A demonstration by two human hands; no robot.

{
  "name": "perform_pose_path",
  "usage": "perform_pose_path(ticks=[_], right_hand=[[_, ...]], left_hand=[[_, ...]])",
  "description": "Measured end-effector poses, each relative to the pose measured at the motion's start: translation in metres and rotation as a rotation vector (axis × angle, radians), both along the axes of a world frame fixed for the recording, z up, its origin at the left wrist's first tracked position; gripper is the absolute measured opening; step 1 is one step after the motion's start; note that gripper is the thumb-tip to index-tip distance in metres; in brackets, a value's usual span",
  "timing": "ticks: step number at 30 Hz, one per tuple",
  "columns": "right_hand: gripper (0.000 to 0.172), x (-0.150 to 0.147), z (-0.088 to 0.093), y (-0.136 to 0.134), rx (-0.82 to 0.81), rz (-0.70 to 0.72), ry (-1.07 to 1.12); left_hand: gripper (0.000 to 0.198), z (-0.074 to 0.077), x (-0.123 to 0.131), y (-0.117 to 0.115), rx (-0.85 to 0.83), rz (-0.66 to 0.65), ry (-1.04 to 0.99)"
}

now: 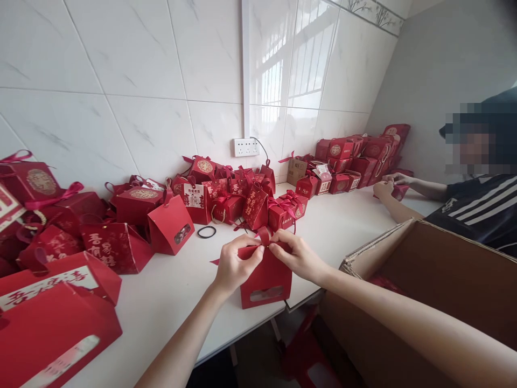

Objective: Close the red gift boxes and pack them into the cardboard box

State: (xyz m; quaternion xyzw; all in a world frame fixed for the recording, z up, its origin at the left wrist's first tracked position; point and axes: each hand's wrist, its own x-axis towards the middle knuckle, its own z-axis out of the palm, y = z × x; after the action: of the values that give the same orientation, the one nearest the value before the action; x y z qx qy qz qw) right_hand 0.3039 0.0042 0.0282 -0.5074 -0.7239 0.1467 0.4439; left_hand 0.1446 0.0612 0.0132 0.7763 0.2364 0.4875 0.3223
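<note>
A red gift box (264, 277) with a small window low on its front stands upright at the table's near edge. Both my hands meet at its top, fingers pinched on a red ribbon (264, 235) that forms a loop there. My left hand (238, 261) grips the ribbon from the left, thumb and forefinger together. From the right, my right hand (297, 253) pinches it close beside. A ribbon tail sticks out left of my left hand. My fingers partly hide the knot area and the box's upper edge.
Red gift boxes (117, 245) crowd the table's left and back; more are stacked (355, 156) at the far right. A black ring (206, 232) lies on the white table (161, 302). An open cardboard box (444, 269) stands right, below my right forearm. Another person's hands (390, 186) work beyond it.
</note>
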Motion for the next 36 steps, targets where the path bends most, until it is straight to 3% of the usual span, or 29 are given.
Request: perform_pose_path(ticks=[7, 11, 17, 22, 29, 36], right_hand=[[0.019, 0.001, -0.001, 0.002, -0.003, -0.002, -0.010], [0.004, 0.000, -0.005, -0.001, 0.010, -0.033, 0.002], [0.007, -0.001, -0.006, -0.005, 0.150, -0.059, -0.096], [0.011, 0.000, -0.002, -0.004, 0.110, -0.085, -0.087], [0.012, 0.000, 0.003, -0.004, 0.033, -0.079, -0.046], [0.011, -0.002, 0.001, -0.004, 0.038, -0.048, -0.039]], left_hand=[[0.009, 0.009, -0.002, 0.003, 0.037, -0.039, 0.049], [0.008, 0.014, -0.003, 0.002, 0.049, -0.032, 0.095], [0.007, 0.012, -0.003, 0.001, 0.079, 0.008, 0.100], [0.009, 0.012, 0.002, 0.000, 0.093, 0.004, 0.076], [0.006, 0.025, -0.001, 0.004, 0.083, -0.030, 0.262], [0.010, 0.039, -0.006, -0.011, 0.241, 0.122, 0.555]])
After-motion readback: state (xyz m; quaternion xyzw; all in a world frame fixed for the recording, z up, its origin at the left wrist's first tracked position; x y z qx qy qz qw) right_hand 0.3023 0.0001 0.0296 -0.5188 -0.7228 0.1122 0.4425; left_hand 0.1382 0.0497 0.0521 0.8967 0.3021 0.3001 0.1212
